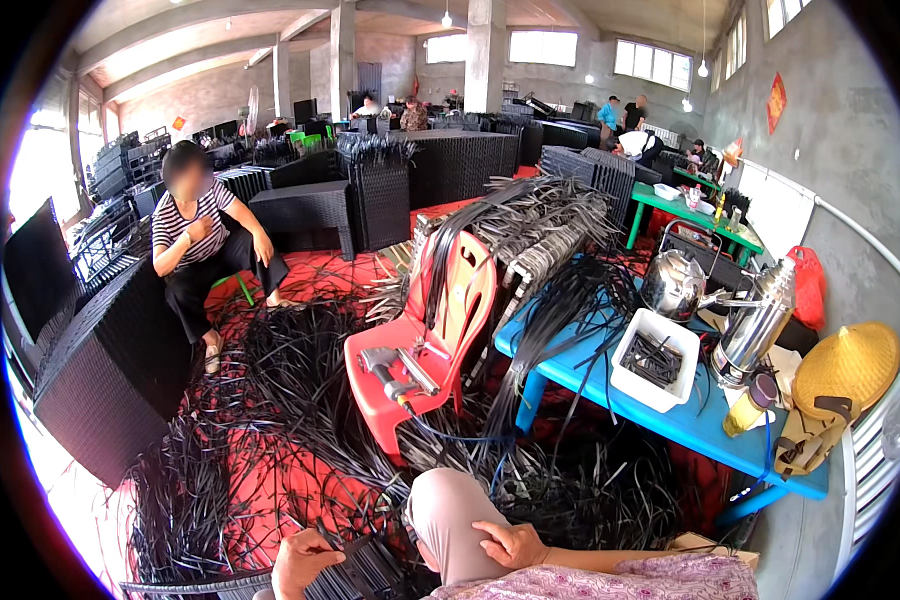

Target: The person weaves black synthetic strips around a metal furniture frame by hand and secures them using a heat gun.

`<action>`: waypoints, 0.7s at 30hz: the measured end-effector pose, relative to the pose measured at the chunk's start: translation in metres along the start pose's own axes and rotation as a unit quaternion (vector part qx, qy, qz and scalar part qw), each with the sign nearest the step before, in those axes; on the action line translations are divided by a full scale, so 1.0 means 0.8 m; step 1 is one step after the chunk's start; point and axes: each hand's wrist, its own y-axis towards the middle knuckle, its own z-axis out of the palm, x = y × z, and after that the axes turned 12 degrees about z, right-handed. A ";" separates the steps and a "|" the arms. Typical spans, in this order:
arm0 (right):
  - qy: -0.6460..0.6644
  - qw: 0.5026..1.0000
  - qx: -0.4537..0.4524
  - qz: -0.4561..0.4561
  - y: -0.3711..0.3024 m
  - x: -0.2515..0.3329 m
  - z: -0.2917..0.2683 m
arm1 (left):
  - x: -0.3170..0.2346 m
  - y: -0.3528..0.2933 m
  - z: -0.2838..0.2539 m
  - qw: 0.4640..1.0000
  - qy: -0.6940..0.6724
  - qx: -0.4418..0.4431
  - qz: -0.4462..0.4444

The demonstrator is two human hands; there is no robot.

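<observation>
My left hand (305, 562) is at the lower edge, its fingers curled together beside a dark woven piece (365, 572) near my lap. What the fingers hold, if anything, I cannot make out. On my raised knee (460, 515), in light trousers, rests my right hand (515, 546), its fingers stretched and holding nothing. Loose black flat strips (300, 360) lie in tangled heaps over the red floor around me. Ahead stands a red plastic chair (400, 345) carrying a pneumatic gun (384, 368) with a hose.
A blue table (660, 440) at the right bears a white tub (656, 360) of short black pieces, a steel kettle (673, 280), a steel flask (755, 325) and a straw hat (845, 370). A seated person (195, 235) is at the left, behind a black woven furniture piece (110, 370).
</observation>
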 end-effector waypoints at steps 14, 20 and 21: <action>0.001 0.999 0.025 0.033 -0.003 -0.005 -0.002 | 0.012 0.003 -0.001 1.000 -0.008 0.018 0.010; 0.013 1.000 -0.006 0.005 0.005 0.002 -0.007 | 0.005 0.004 -0.002 1.000 -0.006 0.020 0.003; 0.016 1.000 -0.015 -0.003 0.008 0.003 -0.007 | 0.008 0.004 -0.002 1.000 -0.011 0.019 0.004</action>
